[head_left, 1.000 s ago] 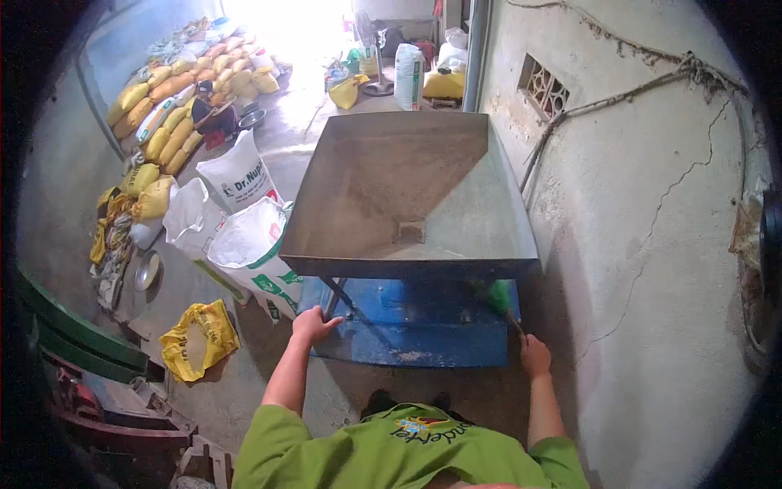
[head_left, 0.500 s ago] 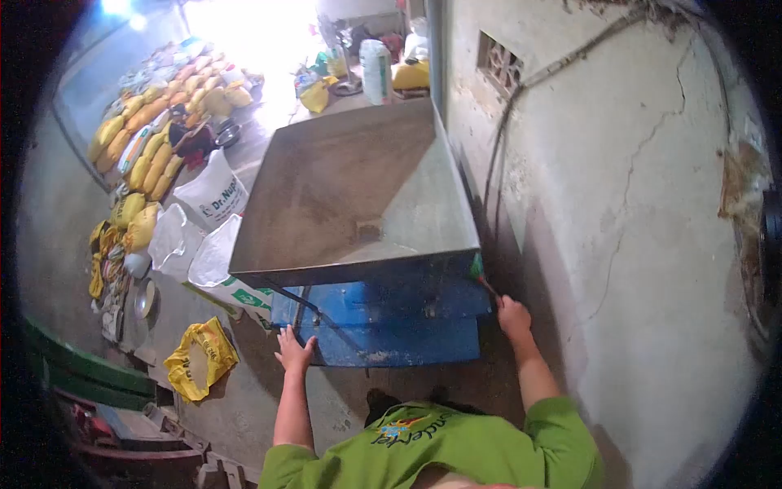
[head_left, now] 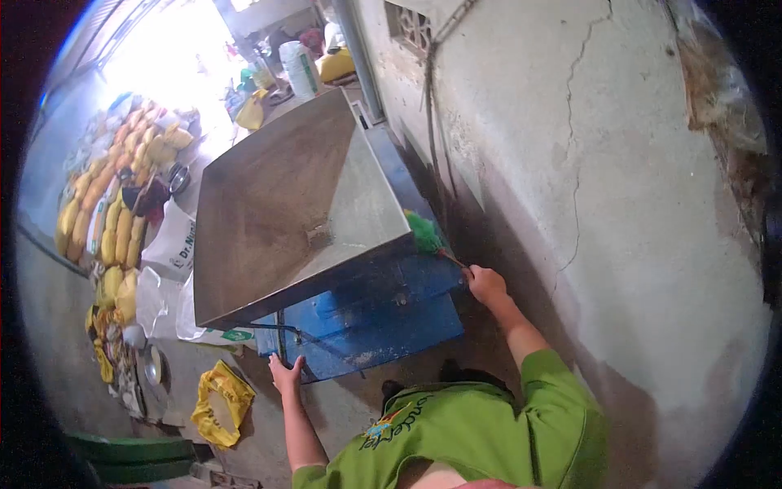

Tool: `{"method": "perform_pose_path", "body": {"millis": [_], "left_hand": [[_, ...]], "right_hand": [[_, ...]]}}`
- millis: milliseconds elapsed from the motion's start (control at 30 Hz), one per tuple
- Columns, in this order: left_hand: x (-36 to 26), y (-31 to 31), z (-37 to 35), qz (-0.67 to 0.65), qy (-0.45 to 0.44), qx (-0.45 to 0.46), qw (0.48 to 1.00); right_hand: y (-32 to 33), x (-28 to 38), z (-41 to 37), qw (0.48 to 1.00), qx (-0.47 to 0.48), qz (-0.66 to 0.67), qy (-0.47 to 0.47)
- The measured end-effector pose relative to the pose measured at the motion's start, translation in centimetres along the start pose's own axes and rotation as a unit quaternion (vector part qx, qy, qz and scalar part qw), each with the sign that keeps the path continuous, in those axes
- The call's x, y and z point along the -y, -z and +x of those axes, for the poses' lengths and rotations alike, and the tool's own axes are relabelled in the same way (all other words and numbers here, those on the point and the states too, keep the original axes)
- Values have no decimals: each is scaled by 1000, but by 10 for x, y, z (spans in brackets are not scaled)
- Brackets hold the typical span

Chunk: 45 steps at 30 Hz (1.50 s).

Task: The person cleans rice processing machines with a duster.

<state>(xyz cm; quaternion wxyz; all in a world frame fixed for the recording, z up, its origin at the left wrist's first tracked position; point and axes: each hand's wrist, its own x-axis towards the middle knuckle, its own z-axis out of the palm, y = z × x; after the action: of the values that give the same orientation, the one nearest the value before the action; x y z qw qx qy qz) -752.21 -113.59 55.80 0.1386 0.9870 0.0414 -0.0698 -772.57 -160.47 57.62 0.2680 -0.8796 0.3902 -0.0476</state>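
A large metal hopper (head_left: 261, 208) with a wide square mouth sits on a blue machine body (head_left: 387, 330) in front of me. My right hand (head_left: 487, 285) is wrapped round the thin reddish handle of a brush with green bristles (head_left: 423, 234). Those bristles are at the hopper's right near corner, over the blue body. At the machine's left front edge is my left hand (head_left: 286, 374), fingers spread and holding nothing. It seems to rest on the blue edge, though the contact itself is hard to see.
A cracked wall (head_left: 521, 147) runs along the right. White sacks (head_left: 167, 297) stand left of the machine, with stacked yellow sacks (head_left: 122, 220) beyond. On the floor lie a yellow bag (head_left: 221, 403) and a metal bowl (head_left: 153, 364). A green object (head_left: 130, 456) is at lower left.
My view has turned, tilting the scene and moving the machine leftward. The green bristles, mostly hidden before, now show fully along the hopper's right side. My left hand stays at the front edge.
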Motion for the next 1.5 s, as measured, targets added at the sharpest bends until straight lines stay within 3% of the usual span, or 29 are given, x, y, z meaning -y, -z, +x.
{"method": "perform_pose_path", "body": {"millis": [100,200,267,300,400,500,567,633,700,767,833,900,933,1067,1200,1233,1267,1300,1400,1433,1467,1500], "left_hand": [[4,-3,4,13,-35,-13,999],[3,-1,5,33,-55,-18,998],[6,-3,6,34,-65,-23,997],[6,-3,6,32,-72,-29,996],[6,-3,6,20,-72,-30,997],[1,2,1,0,-68,-34,997],[0,2,0,-6,-50,-39,998],[-6,7,-3,-21,-24,-50,998],[-13,15,-11,-22,-10,-31,999],[-1,4,-3,-9,-7,-41,999],[-4,9,-5,-6,8,-35,999],[-7,15,-9,-13,23,-25,999],[-8,19,-11,-13,30,-9,999],[-7,23,-14,13,42,9,999],[2,27,-24,-19,40,11,999],[9,26,-32,-39,20,-19,999],[20,25,-41,-56,5,-51,997],[34,31,-54,-82,-12,-64,995],[93,29,-111,-169,-17,-145,975],[115,31,-138,-202,16,-152,967],[137,37,-168,-232,46,-163,958],[162,41,-199,-228,91,-151,957]], "right_hand": [[12,-21,-10,999,21,-14,19],[12,-39,-14,1000,-27,-11,-2],[7,-45,-11,989,-87,25,-115],[6,-46,-13,989,-86,25,-116],[7,-42,-23,991,-92,39,-85],[19,-32,-29,999,-36,3,27],[15,-32,-20,989,-57,98,-97],[-5,-52,-5,979,-98,128,-128],[-20,-68,-8,974,-119,174,-85],[-21,-68,-29,985,-40,140,-88],[-30,-64,-61,992,-42,88,-86],[-69,-112,-83,991,48,81,-100],[-96,-147,-89,987,127,-83,-50],[-103,-162,-122,973,228,30,-23],[-121,-150,-164,909,378,174,-27],[-111,-117,-172,904,397,159,-8],[-93,-60,-181,756,405,435,-274],[-88,-17,-187,485,345,620,-511],[-152,37,-200,556,427,535,-472],[-174,47,-204,518,520,541,-410],[-181,71,-220,521,557,500,-410],[-176,112,-245,557,586,455,-375]]}}
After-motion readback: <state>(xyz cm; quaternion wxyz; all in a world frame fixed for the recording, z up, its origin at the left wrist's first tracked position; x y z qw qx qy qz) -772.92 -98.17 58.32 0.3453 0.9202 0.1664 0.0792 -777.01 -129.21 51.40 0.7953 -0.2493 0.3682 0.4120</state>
